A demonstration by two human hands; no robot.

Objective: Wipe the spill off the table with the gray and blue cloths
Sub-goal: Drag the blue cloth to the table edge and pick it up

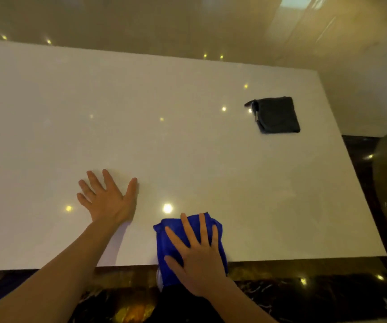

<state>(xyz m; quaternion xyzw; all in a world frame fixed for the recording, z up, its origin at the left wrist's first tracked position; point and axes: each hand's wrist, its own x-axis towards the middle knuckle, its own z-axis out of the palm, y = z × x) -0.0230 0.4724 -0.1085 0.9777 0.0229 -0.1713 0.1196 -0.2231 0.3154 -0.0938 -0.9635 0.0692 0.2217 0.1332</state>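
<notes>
At table's [187, 136] near edge, right hand [199, 259] seemingly flat on blue cloth [164, 248]

left hand [107, 199]: flat, palm down, fingers spread, lower centre-left of frame
right hand [196, 255]: flat, fingers spread, bottom centre

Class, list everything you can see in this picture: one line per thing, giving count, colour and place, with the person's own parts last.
table: one, white glossy top, fills most of the view
gray cloth: one, dark gray, folded, far right of the table, untouched
blue cloth: one, bright blue, near edge of the table, partly overhanging it
floor: dark marbled, below the near edge
left hand: one, flat on the bare table, fingers spread
right hand: one, pressed flat on the blue cloth
</notes>
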